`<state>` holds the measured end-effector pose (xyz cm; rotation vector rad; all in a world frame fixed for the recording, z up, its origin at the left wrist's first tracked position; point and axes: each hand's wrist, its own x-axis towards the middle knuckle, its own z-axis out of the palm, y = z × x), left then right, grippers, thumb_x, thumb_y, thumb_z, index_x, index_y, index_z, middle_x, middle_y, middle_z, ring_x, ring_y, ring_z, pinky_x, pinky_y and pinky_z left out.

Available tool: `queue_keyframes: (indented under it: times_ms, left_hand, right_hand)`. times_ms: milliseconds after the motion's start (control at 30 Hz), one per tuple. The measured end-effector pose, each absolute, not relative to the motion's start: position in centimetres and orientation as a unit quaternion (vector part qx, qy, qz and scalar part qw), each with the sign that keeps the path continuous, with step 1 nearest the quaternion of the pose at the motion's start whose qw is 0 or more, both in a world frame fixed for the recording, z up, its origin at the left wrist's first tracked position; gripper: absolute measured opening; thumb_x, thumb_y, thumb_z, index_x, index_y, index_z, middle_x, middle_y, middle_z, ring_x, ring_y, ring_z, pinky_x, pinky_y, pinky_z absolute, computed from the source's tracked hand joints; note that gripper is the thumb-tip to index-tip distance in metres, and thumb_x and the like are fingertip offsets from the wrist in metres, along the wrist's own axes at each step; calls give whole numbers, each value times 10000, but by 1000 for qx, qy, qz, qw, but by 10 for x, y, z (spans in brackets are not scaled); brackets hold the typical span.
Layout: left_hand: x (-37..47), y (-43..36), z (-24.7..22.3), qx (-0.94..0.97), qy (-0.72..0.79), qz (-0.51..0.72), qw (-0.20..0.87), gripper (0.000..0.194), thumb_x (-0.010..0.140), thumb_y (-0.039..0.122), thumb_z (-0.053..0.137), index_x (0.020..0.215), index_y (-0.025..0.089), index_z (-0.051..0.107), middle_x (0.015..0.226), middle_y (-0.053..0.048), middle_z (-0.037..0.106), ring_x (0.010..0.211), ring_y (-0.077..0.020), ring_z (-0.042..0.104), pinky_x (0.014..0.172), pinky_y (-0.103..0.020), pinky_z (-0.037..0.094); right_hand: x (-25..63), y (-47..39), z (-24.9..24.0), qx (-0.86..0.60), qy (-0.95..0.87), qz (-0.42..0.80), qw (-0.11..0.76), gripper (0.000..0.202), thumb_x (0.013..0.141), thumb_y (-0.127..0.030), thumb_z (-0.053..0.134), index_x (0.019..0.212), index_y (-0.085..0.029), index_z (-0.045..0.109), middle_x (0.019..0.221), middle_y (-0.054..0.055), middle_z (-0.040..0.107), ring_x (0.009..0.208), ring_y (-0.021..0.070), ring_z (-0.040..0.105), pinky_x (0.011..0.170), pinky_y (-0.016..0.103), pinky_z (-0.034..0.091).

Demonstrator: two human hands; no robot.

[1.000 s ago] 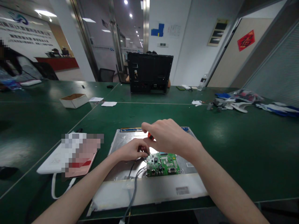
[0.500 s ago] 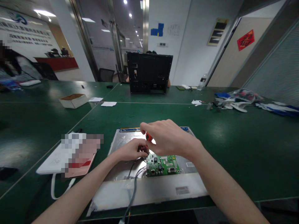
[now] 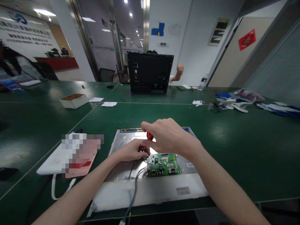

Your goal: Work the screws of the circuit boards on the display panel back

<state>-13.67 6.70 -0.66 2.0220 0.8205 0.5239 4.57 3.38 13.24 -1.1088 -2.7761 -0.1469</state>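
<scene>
A screwdriver (image 3: pixel 149 135) with a red and black handle stands roughly upright over the back left corner of a green circuit board (image 3: pixel 164 164). My right hand (image 3: pixel 170 137) is closed round its handle from above, thumb and forefinger curled. Lower down, my left hand (image 3: pixel 133 150) pinches at the tool's lower end, beside the board's corner; the tip is hidden by the fingers. The board lies on the silver metal back of a flat display panel (image 3: pixel 150 190). Dark cables (image 3: pixel 136 187) run from the board's left side over the panel's near edge.
Left of the panel lie a white device (image 3: pixel 50 162) with a white cable and a pink phone-like object (image 3: pixel 82 165). Farther off are an open box (image 3: pixel 73 101), a black monitor housing (image 3: pixel 151 73), a bottle (image 3: pixel 203 82) and gloves (image 3: pixel 278 108). A person sits behind the housing.
My right hand has risen and turned very slightly on the screwdriver; my left hand stays almost in place. Behind the black housing, another person's raised fist and forearm have come into view.
</scene>
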Motion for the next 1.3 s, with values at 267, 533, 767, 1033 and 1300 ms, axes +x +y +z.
queue_keyframes:
  times_ms: [267,533,767,1033,1300]
  left_hand:
    - [-137,69,-8,810,325,198,446,100,790,227,688,825,133,685,783,-37,703,753,-185,640,704,-278,490]
    - [-138,69,-10,805,330,202,449,69,779,186,678,821,131,678,763,-33,698,710,-173,640,655,-261,488]
    - [-137,68,-9,809,334,205,438,54,758,159,684,801,134,663,761,-32,695,705,-171,637,649,-262,488]
    - [-136,67,-8,812,337,206,429,49,758,168,674,797,148,651,749,-16,683,693,-162,621,650,-255,487]
    - [-136,67,-4,819,314,214,431,20,763,155,672,759,144,656,712,-8,657,666,-153,597,628,-251,471]
  right_hand:
    - [45,37,132,-370,-925,-52,66,142,872,-303,544,974,-205,545,784,15,672,605,129,530,495,276,189]
    - [47,37,130,-364,-926,-56,84,142,862,-305,538,955,-197,551,765,15,669,592,127,522,489,274,178]
    - [48,37,131,-359,-927,-58,87,126,863,-291,534,945,-197,551,770,10,669,593,130,529,476,270,190]
    - [47,38,130,-351,-931,-51,85,120,880,-319,534,915,-208,567,747,5,671,594,136,534,477,265,199]
    - [48,35,134,-345,-936,-22,69,109,861,-258,544,956,-202,545,867,32,690,665,136,562,502,262,213]
